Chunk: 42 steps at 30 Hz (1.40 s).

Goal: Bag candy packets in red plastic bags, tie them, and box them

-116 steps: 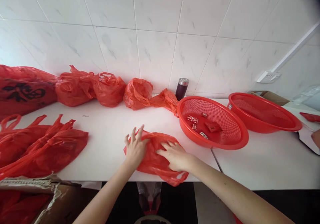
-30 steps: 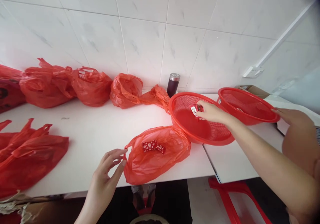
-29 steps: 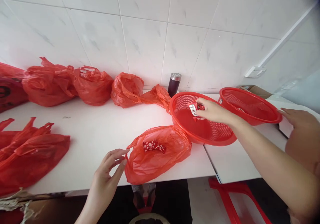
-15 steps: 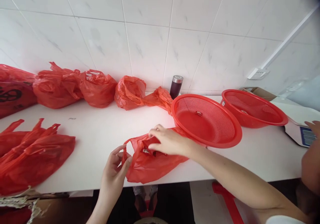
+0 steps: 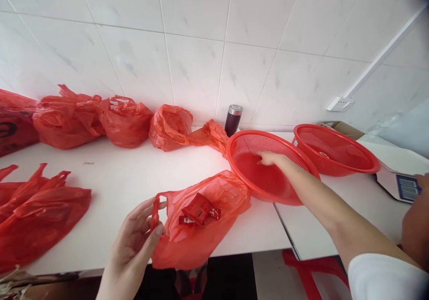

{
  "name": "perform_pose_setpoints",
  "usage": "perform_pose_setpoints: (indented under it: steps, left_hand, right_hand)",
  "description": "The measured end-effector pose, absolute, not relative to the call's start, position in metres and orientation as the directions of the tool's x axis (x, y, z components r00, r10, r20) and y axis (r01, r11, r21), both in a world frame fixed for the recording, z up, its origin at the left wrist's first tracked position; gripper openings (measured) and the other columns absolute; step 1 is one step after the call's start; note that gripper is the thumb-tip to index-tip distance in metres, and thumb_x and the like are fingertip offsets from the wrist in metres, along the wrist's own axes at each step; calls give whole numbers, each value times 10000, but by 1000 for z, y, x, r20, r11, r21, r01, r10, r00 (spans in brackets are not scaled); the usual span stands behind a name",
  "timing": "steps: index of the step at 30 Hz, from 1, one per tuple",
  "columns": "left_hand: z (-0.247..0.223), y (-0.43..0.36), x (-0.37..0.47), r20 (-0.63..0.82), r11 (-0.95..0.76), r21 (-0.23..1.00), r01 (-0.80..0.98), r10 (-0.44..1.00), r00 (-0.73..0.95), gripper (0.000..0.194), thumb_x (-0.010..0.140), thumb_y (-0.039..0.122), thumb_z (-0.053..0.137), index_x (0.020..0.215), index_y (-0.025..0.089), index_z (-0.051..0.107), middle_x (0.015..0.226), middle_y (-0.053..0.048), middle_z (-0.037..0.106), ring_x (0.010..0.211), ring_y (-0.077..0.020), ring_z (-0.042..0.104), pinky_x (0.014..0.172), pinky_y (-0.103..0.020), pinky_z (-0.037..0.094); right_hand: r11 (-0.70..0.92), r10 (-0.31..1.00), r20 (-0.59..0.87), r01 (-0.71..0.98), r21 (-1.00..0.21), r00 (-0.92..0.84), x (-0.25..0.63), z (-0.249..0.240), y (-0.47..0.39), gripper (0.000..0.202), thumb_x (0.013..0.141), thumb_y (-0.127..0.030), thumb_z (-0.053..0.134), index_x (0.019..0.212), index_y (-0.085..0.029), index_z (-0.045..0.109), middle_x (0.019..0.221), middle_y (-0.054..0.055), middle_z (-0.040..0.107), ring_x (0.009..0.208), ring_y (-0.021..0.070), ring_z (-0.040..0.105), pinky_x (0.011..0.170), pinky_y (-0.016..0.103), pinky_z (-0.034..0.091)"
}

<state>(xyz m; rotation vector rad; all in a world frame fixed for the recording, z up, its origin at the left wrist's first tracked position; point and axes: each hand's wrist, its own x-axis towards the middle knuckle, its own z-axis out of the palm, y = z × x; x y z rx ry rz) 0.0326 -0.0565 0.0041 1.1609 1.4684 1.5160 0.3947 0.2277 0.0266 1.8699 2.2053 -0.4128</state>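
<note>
In the head view my left hand (image 5: 134, 242) grips the handle of a red plastic bag (image 5: 187, 251), thumb and fingers closed around it. The bag lies on its side near the table's front edge with its mouth open. Several small red packets (image 5: 197, 208) rest inside it. My right hand (image 5: 270, 158) reaches into a red perforated basket (image 5: 281, 195), just right of the bag. Its fingers are bent together near the basket's floor, and whatever they pinch, if anything, is hidden.
Filled red bags (image 5: 125, 121) line the wall, and another bag (image 5: 47, 219) lies at left. Behind the basket stands a dark flask (image 5: 233, 120). A second red basket (image 5: 335, 150) and a scale (image 5: 389, 179) are at right, with another person's hand (image 5: 415, 215) beside the scale.
My right hand has left the bag and moved right into the basket. My left hand, still on the handle, has shifted left and nearer; the bag's mouth is wider and its packets show.
</note>
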Motion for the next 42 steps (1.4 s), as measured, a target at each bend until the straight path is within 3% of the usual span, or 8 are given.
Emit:
perform_pose_setpoints:
  steps: [5,12,14,19,23,29,34,42]
  left_hand:
    - [3,-59,25,68,-37,995,93,932,-357,526,771,421,688,1258,335,508,1108,-52,668,824,-193,651,693,-281,567]
    - [6,-54,26,-105,103,994,-21,948,-301,398,790,464,660,1107,281,504,672,22,614,630,-138,579,573,-201,482]
    - [2,-54,22,-139,133,990,-38,951,-276,343,778,477,670,998,257,525,689,12,627,641,-138,577,564,-198,475]
    - [5,-61,3,-131,98,990,-106,916,-379,303,702,464,750,813,232,590,707,14,627,684,-142,575,609,-216,491]
    - [24,-60,-9,-67,-112,954,-277,823,-564,303,612,412,826,791,246,646,671,39,590,707,-136,555,685,-234,509]
    - [59,-39,-16,65,-361,847,-390,798,-599,114,731,225,757,780,205,656,707,48,595,688,-96,526,666,-224,479]
    - [104,-16,-13,419,-639,718,-277,714,-560,37,858,139,613,869,170,632,759,31,620,723,-101,565,698,-259,468]
    - [135,29,-6,489,-624,721,-301,766,-418,31,864,181,626,876,160,646,768,22,634,692,-80,581,703,-232,455]
  right_hand:
    - [193,886,-404,973,-124,-227,385,32,225,193,748,-67,562,910,-148,628,914,101,648,799,217,605,675,301,442]
    - [483,772,-110,690,-539,-626,312,95,139,187,918,-253,430,1085,-241,514,1008,33,608,808,148,599,684,251,448]
    - [614,680,-125,654,-442,-723,288,97,105,194,894,-189,450,1048,-243,555,983,36,608,792,155,581,655,254,428]
    - [754,650,-217,654,59,-729,261,78,70,404,740,35,466,1047,-174,625,1015,126,565,839,221,556,589,271,386]
    - [731,682,-236,650,207,-692,264,70,68,327,752,-20,519,1017,-135,671,1165,202,517,954,296,553,635,313,428]
    - [615,676,-436,781,-112,-594,271,118,81,729,759,-35,492,1403,-365,401,776,19,599,519,123,530,461,221,352]
    - [565,773,-5,692,-449,-634,264,187,107,371,855,-220,545,1211,-323,556,808,-18,611,569,90,552,510,199,420]
    - [498,814,45,655,-568,-579,259,224,118,211,780,-314,725,962,-233,657,700,-6,591,638,140,611,591,289,506]
